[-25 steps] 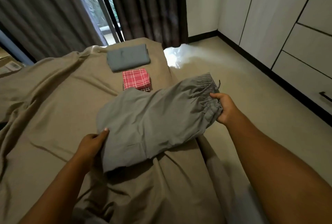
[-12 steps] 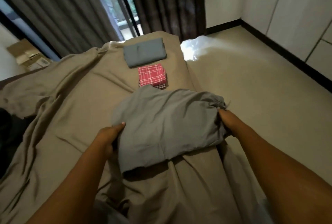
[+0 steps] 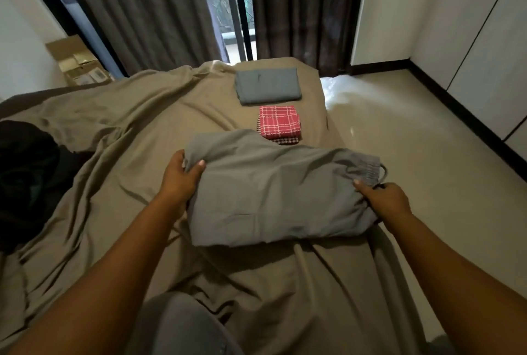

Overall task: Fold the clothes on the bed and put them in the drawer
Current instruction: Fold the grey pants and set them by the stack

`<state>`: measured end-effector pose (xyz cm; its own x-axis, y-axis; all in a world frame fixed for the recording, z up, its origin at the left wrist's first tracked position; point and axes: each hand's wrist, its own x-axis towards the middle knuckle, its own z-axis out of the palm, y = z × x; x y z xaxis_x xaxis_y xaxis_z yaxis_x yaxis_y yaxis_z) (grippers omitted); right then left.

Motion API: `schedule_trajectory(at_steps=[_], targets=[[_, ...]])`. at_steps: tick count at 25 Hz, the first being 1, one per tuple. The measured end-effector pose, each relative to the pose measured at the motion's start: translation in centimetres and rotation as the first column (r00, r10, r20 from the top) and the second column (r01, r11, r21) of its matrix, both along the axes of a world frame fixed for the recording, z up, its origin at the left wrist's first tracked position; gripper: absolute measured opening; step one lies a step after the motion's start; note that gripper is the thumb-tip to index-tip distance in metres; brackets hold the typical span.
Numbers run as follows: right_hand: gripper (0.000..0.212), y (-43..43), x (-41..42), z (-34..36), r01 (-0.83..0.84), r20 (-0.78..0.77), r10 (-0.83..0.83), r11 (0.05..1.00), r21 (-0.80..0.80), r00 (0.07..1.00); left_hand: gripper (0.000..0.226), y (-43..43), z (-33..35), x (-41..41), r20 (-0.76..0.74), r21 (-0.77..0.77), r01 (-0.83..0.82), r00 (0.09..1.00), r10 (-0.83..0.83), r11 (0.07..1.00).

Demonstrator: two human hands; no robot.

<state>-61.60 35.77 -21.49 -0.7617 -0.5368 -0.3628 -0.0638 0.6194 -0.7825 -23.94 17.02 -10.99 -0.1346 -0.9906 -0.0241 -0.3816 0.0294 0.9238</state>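
Note:
Grey shorts (image 3: 273, 192) with an elastic waistband lie folded across the tan bed sheet (image 3: 119, 155), waistband toward the right edge of the bed. My left hand (image 3: 182, 175) grips the left end of the shorts, thumb on top of the cloth. At the waistband end my right hand (image 3: 385, 196) holds the fabric, with its fingers curled under the edge. Beyond the shorts sits a folded red checked cloth (image 3: 279, 123), and behind that a folded grey garment (image 3: 268, 85).
A dark garment (image 3: 25, 172) lies at the bed's left edge. Cardboard boxes (image 3: 78, 61) stand by the left wall. Dark curtains (image 3: 148, 9) hang behind the bed. White wardrobe panels (image 3: 482, 49) line the right wall, across a glossy beige floor (image 3: 422, 141).
The shorts have come down from a lifted spread onto the bed, with both hands closer together. The view has tilted up and shifted left, so the wardrobe drawers have left the frame.

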Motion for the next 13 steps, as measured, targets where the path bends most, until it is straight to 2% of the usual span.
schedule_trajectory(at_steps=[2,4,8,10,13], targets=[[0.087,-1.0,2.1,2.3,0.05,0.137,-0.032,0.99,-0.129,0.99,0.053,-1.9,0.9,3.9,0.008,-0.015,-0.029,1.0,0.029,0.999],[0.08,-2.4,5.1,4.7,-0.004,0.262,0.066,0.973,-0.229,0.963,0.054,-3.6,1.3,8.8,0.04,-0.056,-0.052,0.998,0.054,0.997],[0.073,-6.4,13.0,6.4,-0.184,0.339,0.276,0.942,-0.279,0.9,0.058,-5.1,0.8,19.5,0.175,-0.01,-0.206,0.963,0.204,0.979],[0.068,-8.1,16.7,5.8,-0.264,0.297,0.342,0.925,-0.273,0.892,0.062,-4.3,-0.7,23.7,0.261,0.038,-0.305,0.922,0.285,0.952],[0.071,-9.5,19.7,4.4,-0.382,0.103,0.393,0.917,-0.114,0.914,0.065,-2.2,-3.9,26.7,0.283,0.095,-0.388,0.894,0.348,0.917]])
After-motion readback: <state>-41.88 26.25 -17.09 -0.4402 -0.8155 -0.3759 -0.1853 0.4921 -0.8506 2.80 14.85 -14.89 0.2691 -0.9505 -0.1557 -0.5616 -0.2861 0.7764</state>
